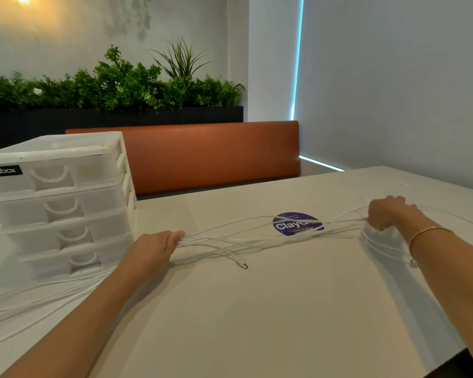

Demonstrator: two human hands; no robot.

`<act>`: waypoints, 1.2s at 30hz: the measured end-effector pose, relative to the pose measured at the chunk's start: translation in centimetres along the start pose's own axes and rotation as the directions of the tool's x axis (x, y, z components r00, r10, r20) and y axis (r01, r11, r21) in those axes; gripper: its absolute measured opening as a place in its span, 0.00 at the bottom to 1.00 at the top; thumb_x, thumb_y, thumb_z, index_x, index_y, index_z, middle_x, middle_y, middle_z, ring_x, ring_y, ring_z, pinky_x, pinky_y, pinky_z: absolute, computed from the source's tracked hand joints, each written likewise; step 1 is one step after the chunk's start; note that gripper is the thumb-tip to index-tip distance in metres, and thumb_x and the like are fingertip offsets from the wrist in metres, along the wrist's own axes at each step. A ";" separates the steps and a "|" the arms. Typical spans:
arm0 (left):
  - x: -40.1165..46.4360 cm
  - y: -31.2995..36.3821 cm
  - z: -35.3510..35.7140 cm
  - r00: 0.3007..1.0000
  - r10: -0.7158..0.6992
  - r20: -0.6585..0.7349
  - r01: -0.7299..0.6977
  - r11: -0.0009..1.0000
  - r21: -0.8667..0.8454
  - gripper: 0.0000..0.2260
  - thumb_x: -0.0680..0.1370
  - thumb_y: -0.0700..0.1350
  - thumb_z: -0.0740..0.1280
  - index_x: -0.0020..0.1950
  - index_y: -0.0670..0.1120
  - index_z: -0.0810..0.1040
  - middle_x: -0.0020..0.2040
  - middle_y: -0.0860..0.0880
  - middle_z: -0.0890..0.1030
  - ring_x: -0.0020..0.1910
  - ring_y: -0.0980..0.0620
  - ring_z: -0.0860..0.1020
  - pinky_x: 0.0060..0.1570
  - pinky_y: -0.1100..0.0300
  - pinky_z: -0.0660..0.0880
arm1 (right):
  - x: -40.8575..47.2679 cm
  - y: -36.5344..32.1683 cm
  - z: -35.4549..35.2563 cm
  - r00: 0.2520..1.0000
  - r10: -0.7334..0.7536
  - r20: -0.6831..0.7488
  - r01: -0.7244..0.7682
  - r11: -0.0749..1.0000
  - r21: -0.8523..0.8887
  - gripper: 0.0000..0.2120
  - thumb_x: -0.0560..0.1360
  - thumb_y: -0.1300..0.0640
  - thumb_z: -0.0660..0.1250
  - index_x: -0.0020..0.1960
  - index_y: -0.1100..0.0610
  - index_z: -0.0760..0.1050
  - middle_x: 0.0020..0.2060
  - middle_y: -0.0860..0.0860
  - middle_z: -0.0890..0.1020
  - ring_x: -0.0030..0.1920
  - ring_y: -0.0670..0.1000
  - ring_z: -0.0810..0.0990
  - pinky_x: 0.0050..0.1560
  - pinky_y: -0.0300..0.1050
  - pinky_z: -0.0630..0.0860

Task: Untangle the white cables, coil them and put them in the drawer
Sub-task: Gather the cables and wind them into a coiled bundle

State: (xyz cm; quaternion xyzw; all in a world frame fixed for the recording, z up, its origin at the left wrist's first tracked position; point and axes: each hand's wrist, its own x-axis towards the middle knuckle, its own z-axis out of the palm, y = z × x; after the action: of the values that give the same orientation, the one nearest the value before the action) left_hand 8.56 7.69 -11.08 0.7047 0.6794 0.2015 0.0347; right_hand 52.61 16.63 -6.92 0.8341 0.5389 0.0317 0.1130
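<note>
Left hand gripped cables at bundle's left end, fingers curled round strands. Right hand pinched strands at right end. Cables stretched between hands, low over counter, crossing round purple sticker. One plug lay on counter. Slack trailed off left, before drawers, all four closed.

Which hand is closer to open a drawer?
Probably the left hand: it holds the white cables right beside the drawer unit. The right hand grips them far across the table.
</note>
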 end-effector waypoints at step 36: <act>-9.5 -10.4 -9.3 0.973 -0.027 0.230 -0.010 0.987 0.159 0.16 0.81 0.58 0.49 0.47 0.52 0.72 0.50 0.51 0.77 0.47 0.51 0.73 0.45 0.59 0.67 | -15.9 -21.4 -1.4 0.778 -0.385 -0.497 0.518 0.840 0.160 0.22 0.79 0.45 0.51 0.37 0.57 0.74 0.36 0.53 0.77 0.38 0.53 0.76 0.40 0.44 0.71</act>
State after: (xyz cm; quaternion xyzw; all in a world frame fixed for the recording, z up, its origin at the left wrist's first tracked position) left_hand -4.30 -2.89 -8.13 0.7210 0.6877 0.0629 0.0582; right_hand 26.65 10.88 -9.24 0.6556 0.7347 0.1145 -0.1316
